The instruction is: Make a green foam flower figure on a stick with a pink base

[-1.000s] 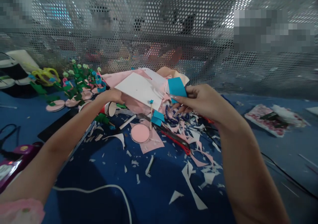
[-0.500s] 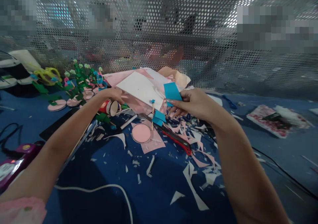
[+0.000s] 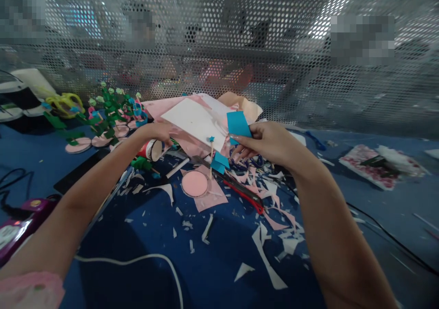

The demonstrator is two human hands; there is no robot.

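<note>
My right hand [image 3: 267, 143] pinches a small blue foam piece [image 3: 238, 125] above a heap of paper scraps. My left hand [image 3: 154, 132] reaches into the pile of pink and white sheets [image 3: 192, 119], its fingers curled at the edge of the white sheet; what they grip is hidden. Below the hands a thin stick with a blue star and a blue square [image 3: 216, 160] stands on a pink disc [image 3: 194, 183]. A red-handled cutter [image 3: 245, 194] lies beside the disc.
Green and pink paper flowers [image 3: 108, 114] and yellow scissors [image 3: 65, 102] lie at the back left. A purple glue gun [image 3: 18, 222] sits at the left edge, a white cable [image 3: 144, 259] in front. A perforated metal screen [image 3: 240, 48] closes the back. Patterned cloth [image 3: 380, 165] lies right.
My right hand has drawn the blue piece slightly left and lower, toward the paper pile. My left hand stays at the sheets.
</note>
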